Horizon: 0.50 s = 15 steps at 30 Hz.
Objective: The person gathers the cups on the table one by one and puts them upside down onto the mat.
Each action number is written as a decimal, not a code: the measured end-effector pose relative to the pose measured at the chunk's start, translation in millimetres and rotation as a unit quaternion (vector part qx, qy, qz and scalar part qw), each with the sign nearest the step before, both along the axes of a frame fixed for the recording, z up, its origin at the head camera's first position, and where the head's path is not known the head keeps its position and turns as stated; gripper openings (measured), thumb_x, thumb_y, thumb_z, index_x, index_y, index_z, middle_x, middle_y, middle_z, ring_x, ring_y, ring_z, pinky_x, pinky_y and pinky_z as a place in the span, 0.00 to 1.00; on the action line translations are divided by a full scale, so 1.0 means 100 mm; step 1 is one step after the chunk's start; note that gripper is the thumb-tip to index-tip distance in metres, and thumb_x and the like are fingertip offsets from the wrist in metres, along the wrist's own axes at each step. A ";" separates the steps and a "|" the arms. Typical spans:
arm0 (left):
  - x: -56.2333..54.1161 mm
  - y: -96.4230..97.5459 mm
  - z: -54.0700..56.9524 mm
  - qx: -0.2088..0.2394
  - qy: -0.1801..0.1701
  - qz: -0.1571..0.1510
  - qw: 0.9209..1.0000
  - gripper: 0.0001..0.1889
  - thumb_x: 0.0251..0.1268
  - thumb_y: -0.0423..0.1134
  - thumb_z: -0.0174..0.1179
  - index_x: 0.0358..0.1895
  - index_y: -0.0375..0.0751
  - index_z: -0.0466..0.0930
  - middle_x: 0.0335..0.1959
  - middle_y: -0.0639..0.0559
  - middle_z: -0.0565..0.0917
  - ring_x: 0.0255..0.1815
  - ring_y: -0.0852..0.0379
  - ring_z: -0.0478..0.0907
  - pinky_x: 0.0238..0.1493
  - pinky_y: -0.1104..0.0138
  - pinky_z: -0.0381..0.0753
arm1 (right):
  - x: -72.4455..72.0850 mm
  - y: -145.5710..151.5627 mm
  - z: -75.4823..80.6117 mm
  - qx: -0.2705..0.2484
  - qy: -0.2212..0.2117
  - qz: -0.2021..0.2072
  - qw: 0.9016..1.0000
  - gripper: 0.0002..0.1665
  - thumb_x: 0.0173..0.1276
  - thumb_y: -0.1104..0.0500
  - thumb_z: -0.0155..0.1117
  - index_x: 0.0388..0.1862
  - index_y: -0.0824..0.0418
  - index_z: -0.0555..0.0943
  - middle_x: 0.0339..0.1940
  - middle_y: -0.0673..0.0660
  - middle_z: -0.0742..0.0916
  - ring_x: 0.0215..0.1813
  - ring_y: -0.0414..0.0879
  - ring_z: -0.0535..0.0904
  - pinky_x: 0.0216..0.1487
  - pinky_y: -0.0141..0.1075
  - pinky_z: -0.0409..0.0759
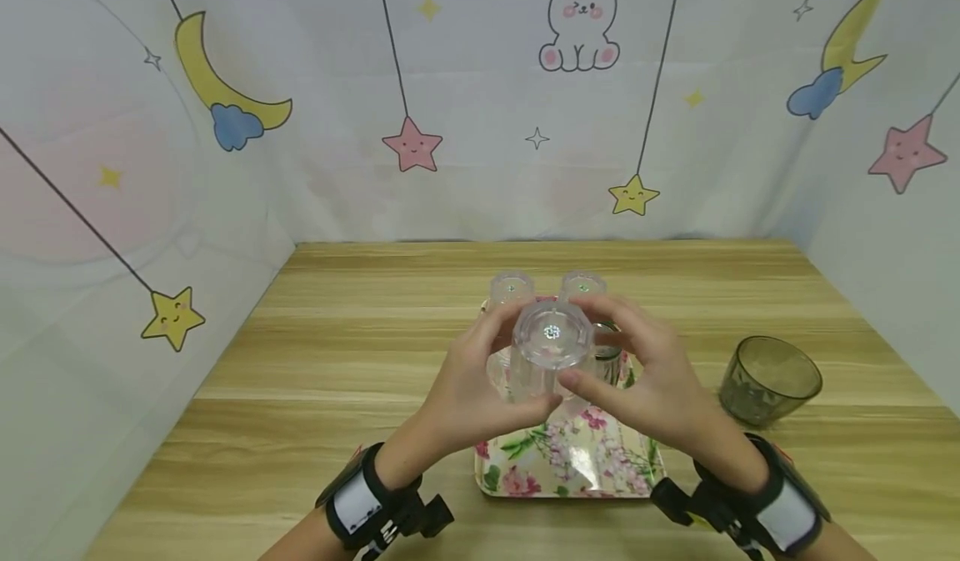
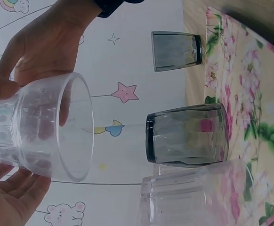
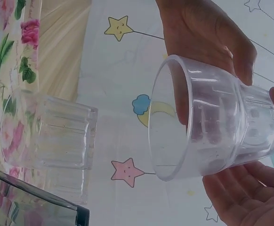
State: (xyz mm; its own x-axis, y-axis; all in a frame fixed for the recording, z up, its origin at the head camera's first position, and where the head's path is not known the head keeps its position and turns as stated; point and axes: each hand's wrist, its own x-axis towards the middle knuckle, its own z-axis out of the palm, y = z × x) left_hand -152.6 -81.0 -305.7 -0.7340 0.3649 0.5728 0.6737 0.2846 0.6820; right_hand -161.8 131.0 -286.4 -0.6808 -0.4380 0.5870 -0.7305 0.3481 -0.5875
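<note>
A clear tumbler (image 1: 552,344) hangs mouth-down above the floral tray (image 1: 540,469). My left hand (image 1: 476,390) grips it from the left, and my right hand (image 1: 648,369) holds the opposite side, the thumbs nearest me. The wrist views show its wide rim (image 2: 91,127) apart from the tray and fingers curled round its body. Beneath and behind the hands, more clear tumblers stand upside down, two at the back (image 1: 512,282) (image 1: 583,282) and one at the left (image 3: 64,132). An upside-down smoky grey glass (image 2: 189,136) stands at the tray's right, partly hidden by my right hand in the head view.
To the right of the tray, another smoky glass (image 1: 768,382) stands upright on the wooden table (image 1: 337,361). Printed cloth walls (image 1: 487,186) enclose the table at the back and both sides. A strapped camera (image 1: 375,503) sits on each wrist.
</note>
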 end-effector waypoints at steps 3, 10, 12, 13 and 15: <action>0.01 -0.02 -0.02 -0.007 0.003 -0.001 1.000 0.43 0.45 0.37 0.73 0.68 0.48 0.62 0.61 0.52 0.77 0.59 0.58 0.78 0.63 0.63 0.80 | 0.01 -0.01 -0.01 0.005 -0.007 0.006 1.000 0.38 0.52 0.64 0.75 0.63 0.57 0.72 0.55 0.52 0.82 0.56 0.35 0.77 0.49 0.35 0.86; 0.02 -0.08 -0.09 -0.026 0.006 0.000 1.000 0.44 0.44 0.37 0.72 0.69 0.46 0.61 0.58 0.51 0.79 0.58 0.58 0.78 0.61 0.63 0.80 | 0.00 -0.04 -0.06 0.018 -0.014 0.006 1.000 0.38 0.50 0.61 0.77 0.61 0.56 0.73 0.54 0.51 0.83 0.54 0.37 0.79 0.48 0.34 0.86; 0.02 -0.10 -0.11 -0.031 0.001 0.001 1.000 0.44 0.44 0.37 0.73 0.69 0.47 0.60 0.59 0.52 0.78 0.58 0.59 0.78 0.61 0.63 0.80 | 0.00 -0.05 -0.08 0.021 -0.016 0.006 1.000 0.38 0.50 0.60 0.78 0.61 0.56 0.73 0.53 0.51 0.83 0.53 0.37 0.79 0.47 0.33 0.87; 0.02 -0.10 -0.12 -0.033 -0.001 0.000 0.999 0.45 0.44 0.37 0.73 0.69 0.48 0.60 0.59 0.52 0.78 0.58 0.58 0.78 0.61 0.62 0.80 | 0.00 -0.05 -0.08 0.021 -0.019 0.009 1.000 0.38 0.50 0.60 0.78 0.61 0.56 0.73 0.53 0.51 0.84 0.53 0.37 0.79 0.47 0.33 0.87; 0.03 -0.12 -0.14 -0.036 -0.006 0.002 0.999 0.45 0.44 0.37 0.73 0.69 0.49 0.60 0.59 0.53 0.77 0.59 0.59 0.77 0.61 0.62 0.81 | 0.00 -0.06 -0.10 0.021 -0.022 0.013 0.999 0.38 0.50 0.60 0.78 0.61 0.56 0.73 0.53 0.52 0.83 0.53 0.38 0.79 0.46 0.32 0.87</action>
